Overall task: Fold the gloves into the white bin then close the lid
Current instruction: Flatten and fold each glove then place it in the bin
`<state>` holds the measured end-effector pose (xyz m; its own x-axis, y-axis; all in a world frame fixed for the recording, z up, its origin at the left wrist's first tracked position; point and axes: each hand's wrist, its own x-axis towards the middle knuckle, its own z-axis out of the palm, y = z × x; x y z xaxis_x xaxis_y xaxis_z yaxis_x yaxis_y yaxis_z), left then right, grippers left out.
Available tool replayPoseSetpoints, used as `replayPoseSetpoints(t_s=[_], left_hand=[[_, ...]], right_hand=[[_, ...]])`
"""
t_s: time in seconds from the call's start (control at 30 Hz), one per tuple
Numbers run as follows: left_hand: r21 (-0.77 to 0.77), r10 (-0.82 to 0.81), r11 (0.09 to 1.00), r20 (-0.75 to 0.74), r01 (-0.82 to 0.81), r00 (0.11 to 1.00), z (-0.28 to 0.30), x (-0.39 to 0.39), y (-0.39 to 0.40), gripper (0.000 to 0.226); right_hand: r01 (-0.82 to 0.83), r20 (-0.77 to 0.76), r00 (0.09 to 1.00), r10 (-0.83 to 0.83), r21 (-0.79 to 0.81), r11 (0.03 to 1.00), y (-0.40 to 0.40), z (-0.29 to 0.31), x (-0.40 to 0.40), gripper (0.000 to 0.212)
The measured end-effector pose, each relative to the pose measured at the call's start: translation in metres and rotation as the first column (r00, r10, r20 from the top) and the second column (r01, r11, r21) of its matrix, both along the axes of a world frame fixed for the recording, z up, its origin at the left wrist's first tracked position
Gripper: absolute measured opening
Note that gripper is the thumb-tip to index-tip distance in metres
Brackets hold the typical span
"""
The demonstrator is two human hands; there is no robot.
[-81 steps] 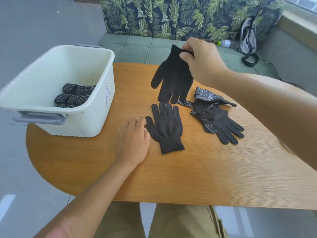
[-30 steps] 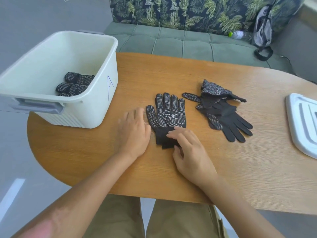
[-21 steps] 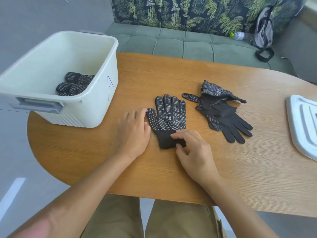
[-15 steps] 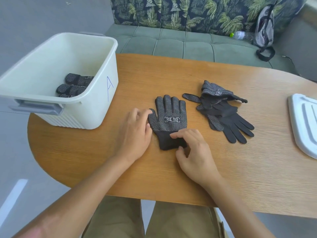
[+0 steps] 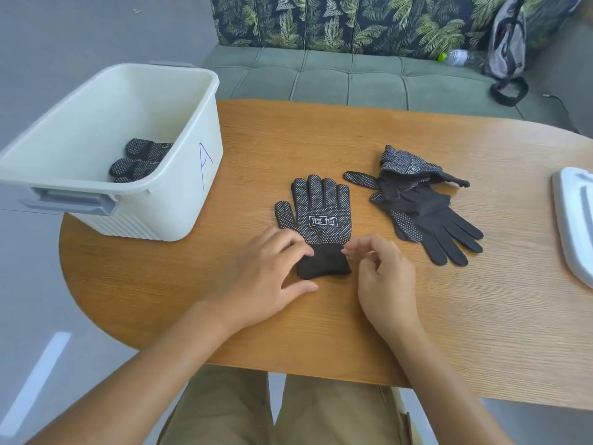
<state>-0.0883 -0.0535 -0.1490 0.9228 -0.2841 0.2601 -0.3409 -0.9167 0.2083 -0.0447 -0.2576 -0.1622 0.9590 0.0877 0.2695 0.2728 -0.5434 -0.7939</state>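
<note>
A: Gloves?
B: Stacked pair of gloves (image 5: pixel 319 220) flat on table (image 5: pixel 401 316), dotted side up, cuff toward person. Loose pile of gloves (image 5: pixel 423 203) just to its right. Folded gloves (image 5: pixel 141 160) already in the white bin (image 5: pixel 179 200), back left. Lid (image 5: pixel 569 226) at right edge, off the bin.
A: Hands?
B: Left hand (image 5: pixel 266 274) relaxed, fingertips touching the cuff's left edge, thumb on table. Right hand (image 5: pixel 382 274) loosely curled at the cuff's right edge; whether it pinches the cuff, cannot tell.
</note>
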Motion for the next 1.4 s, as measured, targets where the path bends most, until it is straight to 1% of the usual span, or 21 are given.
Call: replayPoseSetpoints(t_s=[0.1, 0.17, 0.27, 0.37, 0.43, 0.47, 0.53, 0.6, 0.67, 0.77, 0.83, 0.93, 1.03, 1.1, 1.17, 1.23, 1.33, 1.4], left_hand=[[0.052, -0.008, 0.999, 0.083, 0.003, 0.997, -0.005, 0.001, -0.006, 0.034], [0.085, -0.007, 0.996, 0.143, -0.005, 0.99, -0.009, 0.002, -0.009, 0.024], [0.016, 0.054, 0.998, 0.174, -0.057, 0.983, -0.01, 0.004, -0.011, 0.021], [-0.057, 0.12, 0.992, 0.14, -0.113, 0.983, -0.008, 0.006, -0.011, 0.019], [-0.107, 0.143, 0.986, 0.109, -0.132, 0.984, -0.007, 0.004, -0.01, 0.02], [-0.131, 0.148, 0.982, 0.096, -0.135, 0.984, -0.006, 0.003, -0.009, 0.022], [-0.163, 0.151, 0.977, 0.073, -0.137, 0.986, -0.003, -0.001, -0.009, 0.027], [-0.19, 0.148, 0.972, 0.055, -0.135, 0.987, -0.002, -0.005, -0.01, 0.028], [-0.243, 0.147, 0.96, 0.008, -0.141, 0.989, -0.001, -0.01, -0.009, 0.029], [-0.359, 0.145, 0.914, -0.144, -0.188, 0.979, -0.003, -0.014, -0.005, 0.039], [-0.415, 0.166, 0.878, -0.203, -0.238, 0.965, -0.004, -0.013, -0.005, 0.043], [-0.474, 0.232, 0.827, -0.202, -0.302, 0.952, -0.005, -0.007, -0.009, 0.034], [-0.512, 0.274, 0.789, -0.205, -0.341, 0.94, -0.004, 0.0, -0.012, 0.027], [-0.513, 0.304, 0.778, -0.196, -0.362, 0.932, -0.004, 0.004, -0.015, 0.024], [-0.496, 0.337, 0.781, -0.175, -0.379, 0.925, -0.003, 0.008, -0.019, 0.022], [-0.487, 0.361, 0.781, -0.159, -0.391, 0.919, -0.002, 0.012, -0.022, 0.021], [-0.476, 0.384, 0.785, -0.126, -0.396, 0.915, -0.004, 0.016, -0.023, 0.021], [-0.462, 0.387, 0.797, -0.103, -0.389, 0.916, -0.006, 0.017, -0.025, 0.019]], right_hand=[[0.002, 0.068, 0.998, -0.001, -0.018, 1.0, -0.002, -0.003, 0.001, 0.049], [-0.042, 0.1, 0.994, 0.048, -0.062, 0.997, -0.002, -0.004, 0.001, 0.052], [-0.146, 0.128, 0.979, 0.162, -0.122, 0.982, -0.001, -0.005, 0.002, 0.061], [-0.222, 0.097, 0.967, 0.234, -0.118, 0.968, -0.001, -0.002, 0.001, 0.061], [-0.235, 0.076, 0.966, 0.246, -0.127, 0.964, -0.002, 0.0, -0.001, 0.055], [-0.232, 0.07, 0.968, 0.242, -0.127, 0.965, -0.001, 0.001, -0.001, 0.048], [-0.213, 0.063, 0.973, 0.221, -0.109, 0.971, 0.0, 0.002, -0.001, 0.026], [-0.208, 0.05, 0.976, 0.212, -0.082, 0.975, 0.0, 0.002, -0.002, 0.013], [-0.21, 0.046, 0.976, 0.214, -0.072, 0.975, -0.001, 0.001, -0.002, 0.01], [-0.201, 0.066, 0.976, 0.207, -0.092, 0.975, -0.001, 0.0, -0.003, 0.014], [-0.174, 0.083, 0.979, 0.184, -0.118, 0.978, 0.0, 0.0, -0.002, 0.017], [-0.139, 0.064, 0.987, 0.144, -0.079, 0.987, 0.0, 0.002, -0.004, 0.014], [-0.131, 0.015, 0.991, 0.131, -0.016, 0.991, 0.0, 0.004, -0.004, 0.023], [-0.119, -0.008, 0.993, 0.119, 0.012, 0.993, 0.001, 0.003, -0.003, 0.029], [-0.107, -0.013, 0.994, 0.108, 0.027, 0.994, 0.001, 0.003, -0.003, 0.029], [-0.106, 0.007, 0.994, 0.106, 0.008, 0.994, 0.001, 0.003, -0.003, 0.023], [-0.115, 0.045, 0.992, 0.118, -0.07, 0.991, 0.002, 0.002, -0.003, 0.009], [-0.096, 0.071, 0.992, 0.106, -0.13, 0.987, 0.003, 0.0, -0.002, 0.008]])
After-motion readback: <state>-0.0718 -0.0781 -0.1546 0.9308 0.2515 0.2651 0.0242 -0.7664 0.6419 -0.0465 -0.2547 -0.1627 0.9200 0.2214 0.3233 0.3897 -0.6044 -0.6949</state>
